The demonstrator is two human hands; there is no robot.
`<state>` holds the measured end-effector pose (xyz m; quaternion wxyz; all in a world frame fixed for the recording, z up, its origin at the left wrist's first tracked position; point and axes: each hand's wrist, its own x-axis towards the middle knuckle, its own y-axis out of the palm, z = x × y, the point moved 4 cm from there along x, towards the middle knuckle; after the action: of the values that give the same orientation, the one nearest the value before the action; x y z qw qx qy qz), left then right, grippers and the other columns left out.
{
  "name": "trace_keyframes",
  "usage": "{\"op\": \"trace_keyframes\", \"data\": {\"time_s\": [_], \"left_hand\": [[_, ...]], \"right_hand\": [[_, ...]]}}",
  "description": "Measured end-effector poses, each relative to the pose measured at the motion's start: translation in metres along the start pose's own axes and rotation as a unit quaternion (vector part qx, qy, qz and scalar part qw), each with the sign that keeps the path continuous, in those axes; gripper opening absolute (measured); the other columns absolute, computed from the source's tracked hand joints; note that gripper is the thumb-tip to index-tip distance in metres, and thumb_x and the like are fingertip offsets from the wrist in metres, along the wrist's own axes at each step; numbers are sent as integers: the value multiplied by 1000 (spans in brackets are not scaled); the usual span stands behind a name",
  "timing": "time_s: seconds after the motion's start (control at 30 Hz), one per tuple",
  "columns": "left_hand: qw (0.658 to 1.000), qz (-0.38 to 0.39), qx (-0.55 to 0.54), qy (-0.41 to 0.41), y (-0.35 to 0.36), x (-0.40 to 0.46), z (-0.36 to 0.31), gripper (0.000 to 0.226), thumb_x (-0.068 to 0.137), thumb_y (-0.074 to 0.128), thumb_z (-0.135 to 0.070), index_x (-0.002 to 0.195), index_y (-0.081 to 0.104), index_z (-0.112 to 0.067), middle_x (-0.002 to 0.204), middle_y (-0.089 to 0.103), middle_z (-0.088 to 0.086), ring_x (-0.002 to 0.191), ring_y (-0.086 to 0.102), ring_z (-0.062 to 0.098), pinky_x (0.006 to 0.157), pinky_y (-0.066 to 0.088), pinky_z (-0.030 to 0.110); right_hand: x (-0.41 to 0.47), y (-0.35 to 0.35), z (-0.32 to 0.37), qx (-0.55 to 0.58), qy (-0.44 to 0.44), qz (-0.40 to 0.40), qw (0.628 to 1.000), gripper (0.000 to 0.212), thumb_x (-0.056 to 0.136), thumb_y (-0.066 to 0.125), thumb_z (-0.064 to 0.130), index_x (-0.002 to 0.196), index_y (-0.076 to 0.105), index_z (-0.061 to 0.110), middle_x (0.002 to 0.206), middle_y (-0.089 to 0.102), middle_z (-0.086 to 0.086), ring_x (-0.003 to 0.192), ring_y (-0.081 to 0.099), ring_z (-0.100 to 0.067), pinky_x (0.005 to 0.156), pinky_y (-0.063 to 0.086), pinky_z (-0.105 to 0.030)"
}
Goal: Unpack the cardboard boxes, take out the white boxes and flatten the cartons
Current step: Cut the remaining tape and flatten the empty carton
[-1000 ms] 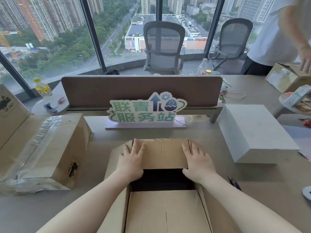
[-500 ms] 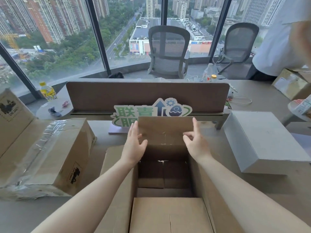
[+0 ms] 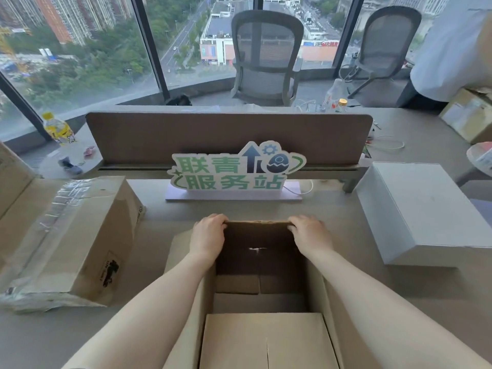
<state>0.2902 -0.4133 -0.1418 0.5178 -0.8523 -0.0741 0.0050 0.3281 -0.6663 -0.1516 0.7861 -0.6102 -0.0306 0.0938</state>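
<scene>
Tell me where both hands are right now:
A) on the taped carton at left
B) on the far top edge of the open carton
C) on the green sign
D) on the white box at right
B: the left hand and right hand both curl over the far top edge of the open carton, well apart from the white box.

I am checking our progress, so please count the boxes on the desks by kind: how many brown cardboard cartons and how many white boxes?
Brown cardboard cartons: 4 (open carton, taped carton, a carton at the left edge, a carton at far right)
White boxes: 1 (white box)
Total: 5
</scene>
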Motion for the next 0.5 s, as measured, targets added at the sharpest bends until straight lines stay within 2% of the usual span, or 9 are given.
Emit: {"op": "trace_keyframes", "data": {"time_s": [0.1, 0.2, 0.23, 0.3, 0.37, 0.43, 0.5], "left_hand": [[1000, 2, 6, 17, -1, -1, -3, 20, 95, 53, -8, 105, 69, -13, 103, 67, 6, 98, 60, 31, 84, 46, 39], [995, -27, 45, 90, -3, -14, -8, 28, 94, 57, -9, 120, 65, -12, 122, 63, 7, 119, 54, 30, 108, 38, 42], [991, -38, 49, 120, -5, -21, -11, 30, 92, 60, -10, 122, 65, -12, 126, 62, 6, 121, 53, 29, 112, 35, 44], [983, -28, 35, 177, -13, -40, -21, 26, 91, 61, -13, 116, 69, -15, 121, 64, 3, 114, 57, 26, 110, 39, 43], [977, 82, 19, 195, -16, -62, -36, 24, 96, 56, -22, 116, 69, -20, 116, 67, -1, 107, 60, 22, 99, 46, 35], [950, 248, 57, 181, -5, -84, -47, 29, 97, 53, -35, 121, 67, -25, 118, 67, -5, 106, 62, 16, 93, 50, 31], [916, 358, 94, 157, 7, -104, -53, 34, 95, 53, -47, 117, 69, -25, 112, 70, -5, 99, 65, 14, 88, 54, 33]], "right_hand": [[-2, 0, 0, -4, -10, 16, 1000, 32, 102, 45, 26, 132, 57, 25, 129, 61, 0, 119, 48, -26, 100, 36, -37], [-22, -6, 6, 34, -42, -23, 998, 48, 98, 53, 18, 145, 47, 21, 147, 47, -3, 137, 37, -29, 115, 26, -40], [-33, -9, 8, 51, -61, -54, 995, 49, 95, 57, 14, 143, 50, 18, 146, 48, -6, 137, 38, -30, 116, 27, -42], [-58, -13, 11, 66, -104, -114, 986, 39, 89, 64, 9, 128, 65, 14, 133, 61, -7, 128, 51, -30, 114, 33, -44], [-84, -14, 15, 49, -140, -120, 982, 26, 90, 60, 15, 112, 72, 17, 113, 72, -1, 110, 64, -23, 112, 34, -39], [-108, -10, 21, -12, -161, -28, 986, 31, 96, 46, 26, 111, 72, 22, 106, 74, 4, 102, 66, -18, 117, 24, -34], [-128, -5, 27, -83, -178, 79, 977, 40, 102, 34, 35, 115, 70, 24, 111, 73, 7, 106, 64, -14, 121, 16, -35]]}}
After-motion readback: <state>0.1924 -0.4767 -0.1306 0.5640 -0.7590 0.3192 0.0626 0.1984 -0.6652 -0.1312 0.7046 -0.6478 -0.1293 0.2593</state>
